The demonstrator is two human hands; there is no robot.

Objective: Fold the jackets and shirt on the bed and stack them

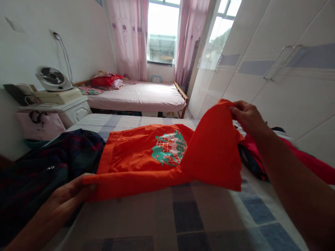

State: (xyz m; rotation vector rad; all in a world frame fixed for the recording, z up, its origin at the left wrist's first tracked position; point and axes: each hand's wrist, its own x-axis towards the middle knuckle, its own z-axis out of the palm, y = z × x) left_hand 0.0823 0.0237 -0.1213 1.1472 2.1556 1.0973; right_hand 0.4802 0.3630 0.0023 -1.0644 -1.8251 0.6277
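An orange garment (136,153) with a teal and white print lies spread on the checked bedsheet (188,216) in front of me. My left hand (69,195) pinches its near left corner down at the sheet. My right hand (247,116) is closed on the garment's right end and holds it lifted, so that part hangs as a fold above the bed.
A dark plaid garment (47,164) lies heaped at the left of the bed. Red and dark clothes (261,153) lie at the right, beside white wardrobe doors (274,80). A fan (52,78) stands on a bedside cabinet. A second pink bed (138,96) stands under the window.
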